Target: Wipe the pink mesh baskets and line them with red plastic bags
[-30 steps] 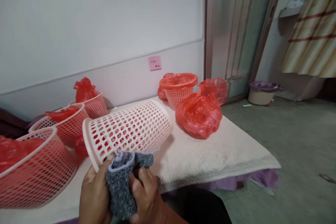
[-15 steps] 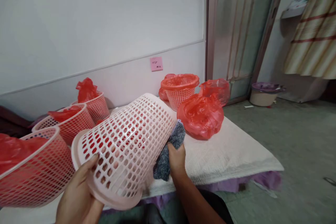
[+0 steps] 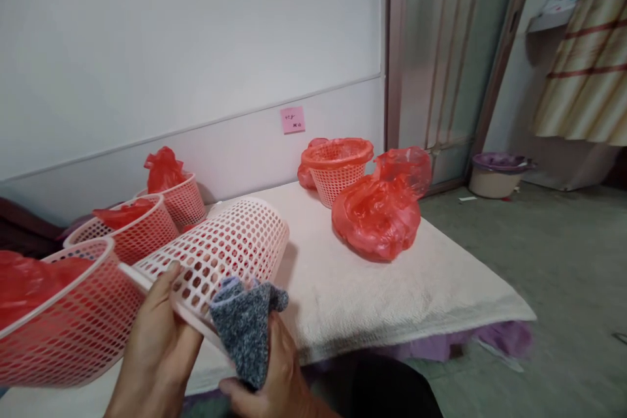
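A pale pink plastic basket (image 3: 240,235) with a grid of holes lies tilted on its side in front of me, its rim toward me and its base pointing away to the right. My left hand (image 3: 159,333) grips it by the rim, thumb on the outer wall and the other fingers partly hidden inside. In my right hand (image 3: 281,369) is a grey-blue cloth (image 3: 247,326), held against the basket near the rim. Part of the rim is hidden behind the cloth.
Baskets with red bags, one of them a near basket (image 3: 63,320), stand at left. A red-lined basket (image 3: 337,176) and a red plastic bag (image 3: 377,215) sit farther right on the white towelling cover (image 3: 406,300). A bucket (image 3: 494,179) stands on the floor.
The basket has been lowered and turned, its base dropping toward the cover. My right hand has moved the cloth left and down, from the basket's right side to near its rim.
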The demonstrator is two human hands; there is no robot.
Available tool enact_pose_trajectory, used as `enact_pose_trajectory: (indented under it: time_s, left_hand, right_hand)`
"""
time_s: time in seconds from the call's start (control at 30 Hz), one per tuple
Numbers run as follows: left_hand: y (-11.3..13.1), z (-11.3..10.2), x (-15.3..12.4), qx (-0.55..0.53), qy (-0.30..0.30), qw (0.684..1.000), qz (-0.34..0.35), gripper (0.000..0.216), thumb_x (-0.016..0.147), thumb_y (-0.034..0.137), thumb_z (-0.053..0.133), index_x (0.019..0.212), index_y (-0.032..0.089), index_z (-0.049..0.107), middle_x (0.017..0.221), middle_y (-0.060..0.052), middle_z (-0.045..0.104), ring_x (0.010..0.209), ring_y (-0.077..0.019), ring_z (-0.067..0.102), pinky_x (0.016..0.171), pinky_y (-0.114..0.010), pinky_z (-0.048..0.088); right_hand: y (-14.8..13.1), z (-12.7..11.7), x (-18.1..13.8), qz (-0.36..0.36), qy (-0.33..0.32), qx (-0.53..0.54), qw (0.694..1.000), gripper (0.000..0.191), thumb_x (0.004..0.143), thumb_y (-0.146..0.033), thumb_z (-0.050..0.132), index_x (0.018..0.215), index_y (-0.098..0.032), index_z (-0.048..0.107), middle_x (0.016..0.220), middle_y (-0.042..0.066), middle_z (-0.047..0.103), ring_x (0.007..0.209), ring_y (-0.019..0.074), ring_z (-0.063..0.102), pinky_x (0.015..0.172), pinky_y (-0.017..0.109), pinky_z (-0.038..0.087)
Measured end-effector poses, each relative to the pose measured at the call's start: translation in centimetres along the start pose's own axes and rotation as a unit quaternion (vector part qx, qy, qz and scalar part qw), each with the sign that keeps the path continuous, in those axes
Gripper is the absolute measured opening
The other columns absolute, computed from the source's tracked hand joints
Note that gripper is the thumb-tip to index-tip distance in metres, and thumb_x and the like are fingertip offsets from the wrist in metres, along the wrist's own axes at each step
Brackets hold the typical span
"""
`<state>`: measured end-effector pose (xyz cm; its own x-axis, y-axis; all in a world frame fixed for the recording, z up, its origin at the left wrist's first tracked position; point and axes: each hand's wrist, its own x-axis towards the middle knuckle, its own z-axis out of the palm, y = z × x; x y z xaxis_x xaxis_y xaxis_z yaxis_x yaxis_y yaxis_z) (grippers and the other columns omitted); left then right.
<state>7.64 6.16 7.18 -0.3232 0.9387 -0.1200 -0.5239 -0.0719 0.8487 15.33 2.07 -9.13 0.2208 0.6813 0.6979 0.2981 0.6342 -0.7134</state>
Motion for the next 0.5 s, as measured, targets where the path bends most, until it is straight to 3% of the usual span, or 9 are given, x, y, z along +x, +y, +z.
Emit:
enact_pose_trajectory:
  time_s: [0.2, 0.27, 0.33, 0.43, 0.5]
  left_hand:
    - [-0.5, 0.7, -0.2, -0.011, -0.019, 1.000, 0.011, 0.012, 0.083, 0.009, 0.059, 0.089, 0.013, 0.067, 0.085, -0.003, 0.070, 0.072, -0.0127, 0.067, 0.081, -0.031, 0.059]
    - [-1.0, 0.9, -0.4, 0.012, -0.068, 0.998, 0.009, 0.006, 0.080, 0.013, 0.065, 0.085, 0.014, 0.067, 0.083, -0.003, 0.069, 0.075, -0.0141, 0.067, 0.083, -0.032, 0.058]
    - [-1.9, 0.5, -0.8, 0.052, -0.141, 0.989, 0.000, 0.013, 0.078, 0.023, 0.069, 0.089, 0.016, 0.067, 0.090, -0.004, 0.071, 0.085, -0.0181, 0.069, 0.087, -0.035, 0.057]
    - [-4.4, -2.2, -1.1, 0.172, -0.243, 0.954, 0.023, 0.036, 0.079, 0.039, 0.069, 0.110, 0.021, 0.065, 0.114, -0.011, 0.070, 0.107, -0.0261, 0.066, 0.097, -0.041, 0.051]
    - [-6.3, -5.3, -0.9, 0.333, -0.309, 0.886, 0.095, 0.045, 0.075, 0.032, 0.073, 0.118, 0.025, 0.062, 0.127, -0.012, 0.066, 0.118, -0.0280, 0.061, 0.103, -0.043, 0.046]
  right_hand:
    - [0.2, -0.6, 1.2, -0.052, 0.039, -0.040, 0.997, 0.056, 0.066, -0.015, 0.062, 0.120, -0.020, 0.048, 0.095, 0.009, 0.064, 0.087, 0.0270, 0.066, 0.079, 0.043, 0.057]
    - [0.3, -1.2, 1.8, -0.062, 0.051, -0.040, 0.996, 0.055, 0.067, -0.015, 0.064, 0.119, -0.020, 0.049, 0.094, 0.009, 0.065, 0.084, 0.0263, 0.065, 0.077, 0.042, 0.057]
    - [0.6, -2.0, 2.5, -0.047, 0.073, -0.028, 0.996, 0.053, 0.067, -0.014, 0.065, 0.118, -0.020, 0.051, 0.092, 0.008, 0.066, 0.082, 0.0250, 0.066, 0.076, 0.041, 0.057]
    - [1.1, -3.6, 3.7, 0.028, 0.103, 0.022, 0.994, 0.039, 0.069, -0.015, 0.064, 0.107, -0.019, 0.057, 0.085, 0.005, 0.067, 0.072, 0.0199, 0.065, 0.070, 0.033, 0.057]
    - [1.4, -4.7, 4.5, 0.096, 0.118, 0.058, 0.987, 0.029, 0.071, -0.017, 0.064, 0.100, -0.018, 0.060, 0.080, 0.003, 0.067, 0.067, 0.0172, 0.065, 0.066, 0.029, 0.056]
